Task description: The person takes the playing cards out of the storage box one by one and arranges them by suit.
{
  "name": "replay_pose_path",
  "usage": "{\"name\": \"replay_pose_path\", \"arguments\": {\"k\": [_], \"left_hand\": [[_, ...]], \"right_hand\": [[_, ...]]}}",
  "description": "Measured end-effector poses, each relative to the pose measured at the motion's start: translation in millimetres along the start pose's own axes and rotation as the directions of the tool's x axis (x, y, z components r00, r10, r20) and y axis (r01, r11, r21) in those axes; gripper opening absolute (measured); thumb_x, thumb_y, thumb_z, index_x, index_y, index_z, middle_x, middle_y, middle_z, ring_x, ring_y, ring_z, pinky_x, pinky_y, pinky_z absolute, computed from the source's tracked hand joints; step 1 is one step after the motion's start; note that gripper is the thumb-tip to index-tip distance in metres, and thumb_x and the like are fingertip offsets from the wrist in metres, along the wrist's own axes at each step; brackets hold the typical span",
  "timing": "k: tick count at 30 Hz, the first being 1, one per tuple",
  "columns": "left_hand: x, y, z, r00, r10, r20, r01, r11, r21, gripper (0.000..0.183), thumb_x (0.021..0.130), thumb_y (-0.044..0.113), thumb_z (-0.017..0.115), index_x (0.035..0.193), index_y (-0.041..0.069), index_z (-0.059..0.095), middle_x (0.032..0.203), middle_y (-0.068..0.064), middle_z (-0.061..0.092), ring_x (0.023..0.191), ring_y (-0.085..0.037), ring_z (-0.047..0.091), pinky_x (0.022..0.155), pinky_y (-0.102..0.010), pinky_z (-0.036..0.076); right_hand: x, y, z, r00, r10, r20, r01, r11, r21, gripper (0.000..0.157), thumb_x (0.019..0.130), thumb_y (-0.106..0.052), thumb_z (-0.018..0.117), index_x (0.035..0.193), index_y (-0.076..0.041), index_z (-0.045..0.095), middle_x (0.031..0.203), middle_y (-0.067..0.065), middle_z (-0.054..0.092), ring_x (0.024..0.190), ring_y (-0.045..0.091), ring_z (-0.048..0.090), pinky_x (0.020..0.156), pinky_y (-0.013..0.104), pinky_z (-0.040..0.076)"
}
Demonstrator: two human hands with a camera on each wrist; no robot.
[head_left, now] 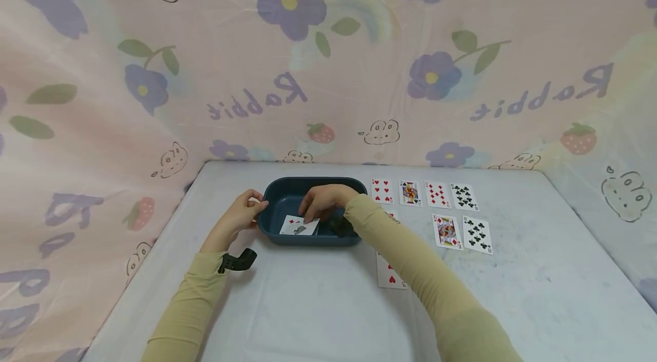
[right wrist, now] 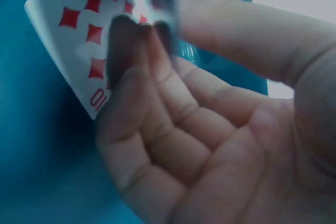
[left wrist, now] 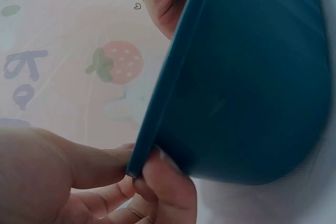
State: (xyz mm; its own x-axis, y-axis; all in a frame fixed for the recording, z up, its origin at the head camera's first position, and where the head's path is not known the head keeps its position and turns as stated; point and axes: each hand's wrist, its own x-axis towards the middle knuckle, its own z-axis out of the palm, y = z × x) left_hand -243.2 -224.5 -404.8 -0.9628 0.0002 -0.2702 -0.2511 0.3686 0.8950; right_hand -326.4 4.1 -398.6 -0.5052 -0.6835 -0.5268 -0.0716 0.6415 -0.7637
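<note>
A dark blue-green plastic basin (head_left: 313, 240) stands on the white table. My left hand (head_left: 241, 215) pinches its left rim between thumb and fingers; the left wrist view shows the basin wall (left wrist: 247, 87) close up. Reaching down inside from the right, my right hand (head_left: 327, 201) pinches a playing card. In the right wrist view a ten of diamonds (right wrist: 73, 45) shows at the fingertips, with a glossy, blurred card surface beside the thumb. Playing cards (head_left: 297, 227) overlap near the basin's front inner wall in the head view.
Right of the basin, face-up cards lie in rows, among them a six of hearts (head_left: 382, 191), a jack (head_left: 410, 193) and a king of diamonds (head_left: 447, 231). My right forearm partly covers a hearts card (head_left: 388, 276) nearer the front. A patterned curtain (head_left: 339, 94) hangs behind.
</note>
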Motion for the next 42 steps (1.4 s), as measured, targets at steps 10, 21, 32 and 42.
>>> {"name": "replay_pose_path", "arguments": {"k": [10,21,32,42], "left_hand": [[-1.3,0.3,1.5,1.000,0.002,-0.010,-0.002,1.000,0.010,0.020,0.100,0.016,0.052,0.111,0.002,0.042,0.079,-0.011,0.049,0.064,-0.018,0.051,0.056,-0.030,0.047],[0.6,-2.5,0.5,1.000,-0.004,-0.004,0.004,1.000,0.004,0.020,0.100,0.016,0.052,0.112,0.003,0.042,0.080,-0.011,0.050,0.063,-0.016,0.052,0.057,-0.030,0.048],[-1.3,1.1,2.9,1.000,-0.009,-0.005,0.009,1.000,0.005,0.021,0.099,0.017,0.053,0.111,0.003,0.043,0.080,-0.010,0.050,0.063,-0.016,0.050,0.054,-0.029,0.047],[-1.8,1.2,2.5,1.000,-0.009,-0.009,0.009,1.000,0.011,0.019,0.100,0.016,0.052,0.111,0.003,0.042,0.082,-0.012,0.051,0.063,-0.017,0.052,0.055,-0.028,0.048]], "right_hand": [[-10.3,5.2,-4.8,0.999,-0.044,-0.028,0.046,0.996,0.076,0.038,0.086,-0.003,0.069,0.123,0.000,0.060,0.104,0.009,0.066,0.088,0.017,0.060,0.081,0.033,0.051],[-37.7,14.1,-22.6,0.988,-0.067,-0.140,0.094,0.977,0.193,0.042,0.088,0.003,0.064,0.128,0.003,0.053,0.104,0.013,0.068,0.088,0.020,0.062,0.079,0.035,0.052],[-106.1,36.1,-44.8,0.954,-0.142,-0.264,0.196,0.962,0.191,0.051,0.087,0.005,0.065,0.133,-0.006,0.047,0.098,0.014,0.058,0.080,0.022,0.062,0.075,0.037,0.054],[-160.1,96.4,-53.5,0.920,-0.212,-0.329,0.298,0.925,0.238,0.057,0.086,0.006,0.065,0.137,-0.008,0.043,0.099,0.020,0.056,0.085,0.032,0.063,0.079,0.045,0.053]]}}
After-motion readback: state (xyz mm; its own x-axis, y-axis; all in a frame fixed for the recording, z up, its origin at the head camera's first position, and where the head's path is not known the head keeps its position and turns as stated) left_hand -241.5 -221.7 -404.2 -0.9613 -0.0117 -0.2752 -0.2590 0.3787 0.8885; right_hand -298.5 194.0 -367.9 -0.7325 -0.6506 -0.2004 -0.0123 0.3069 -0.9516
